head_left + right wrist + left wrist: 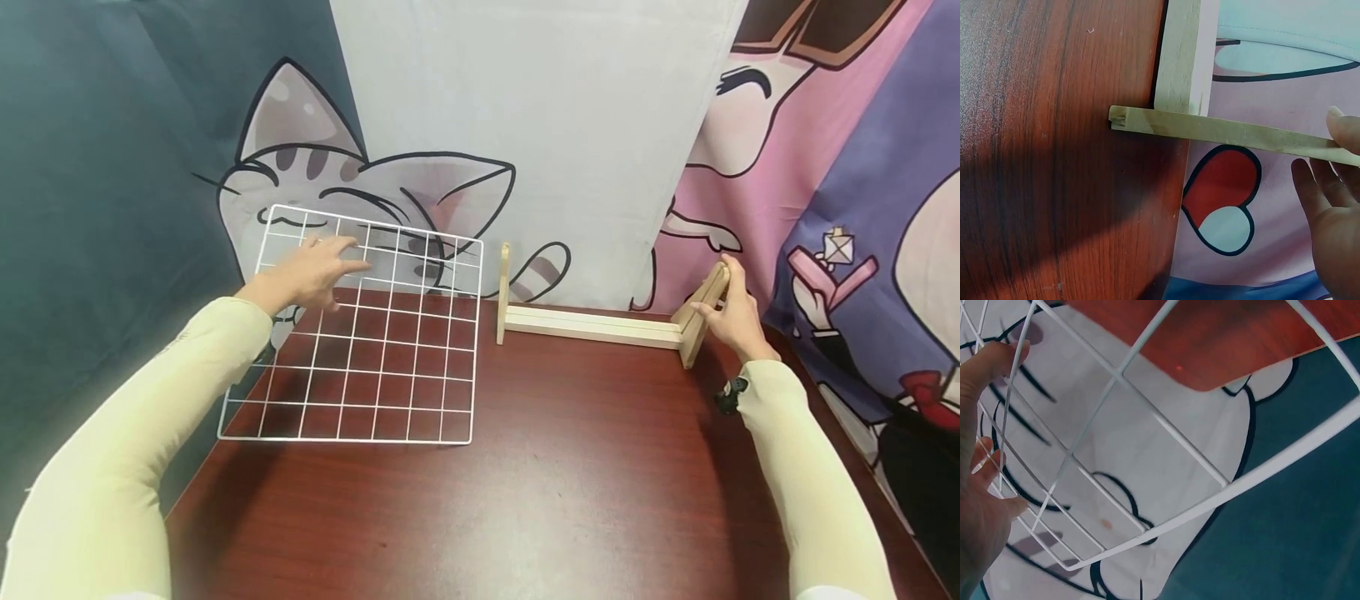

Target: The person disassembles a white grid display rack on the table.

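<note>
A white wire grid panel stands tilted at the left side of the table. My left hand is at its upper part, and in the left wrist view the thumb and fingers reach among the wires and grip it. At the back right, a pale wooden stand has a long crossbar joining two end pieces. My right hand holds the upper part of its right end piece. From the right wrist view, thumb and fingers lie on either side of that wooden end piece.
The dark red-brown wooden table spreads below both hands. A cloth backdrop with cartoon cats and figures hangs behind and at the sides. A small dark object shows by the right cuff.
</note>
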### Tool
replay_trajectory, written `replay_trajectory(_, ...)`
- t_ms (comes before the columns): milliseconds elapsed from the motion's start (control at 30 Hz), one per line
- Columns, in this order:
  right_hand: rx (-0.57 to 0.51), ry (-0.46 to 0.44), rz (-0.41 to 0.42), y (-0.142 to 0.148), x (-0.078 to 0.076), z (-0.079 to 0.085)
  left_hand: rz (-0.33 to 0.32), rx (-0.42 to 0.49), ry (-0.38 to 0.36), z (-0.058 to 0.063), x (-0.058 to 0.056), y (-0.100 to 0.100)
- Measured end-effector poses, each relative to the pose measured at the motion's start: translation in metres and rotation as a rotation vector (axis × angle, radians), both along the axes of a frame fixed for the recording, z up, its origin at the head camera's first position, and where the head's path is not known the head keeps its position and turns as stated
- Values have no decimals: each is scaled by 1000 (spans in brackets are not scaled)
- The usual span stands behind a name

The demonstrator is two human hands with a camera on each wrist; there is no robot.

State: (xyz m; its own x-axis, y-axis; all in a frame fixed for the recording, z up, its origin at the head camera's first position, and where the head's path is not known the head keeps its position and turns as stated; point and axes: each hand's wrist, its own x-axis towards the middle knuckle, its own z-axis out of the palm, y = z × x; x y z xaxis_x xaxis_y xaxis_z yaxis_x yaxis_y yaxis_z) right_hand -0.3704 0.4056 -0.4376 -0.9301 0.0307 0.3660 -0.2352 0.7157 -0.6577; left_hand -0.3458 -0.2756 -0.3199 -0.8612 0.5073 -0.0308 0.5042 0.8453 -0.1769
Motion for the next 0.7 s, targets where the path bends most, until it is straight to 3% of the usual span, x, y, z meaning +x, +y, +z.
replay_trajectory(133,2,-7,-8,-1,0,0,1,18,-34,-16,-4,3)
replay_trajectory(300,-17,-14,-4,-4,-1,1,-41,18,-59,-35,-7,6)
replay_trajectory(433,-23,-19,-15,-5,1,1,-74,-4,-102,-48,-9,7)
replay_trajectory(700,-11,-2,-27,-5,2,-1,-71,-71,-154,-71,-20,11)
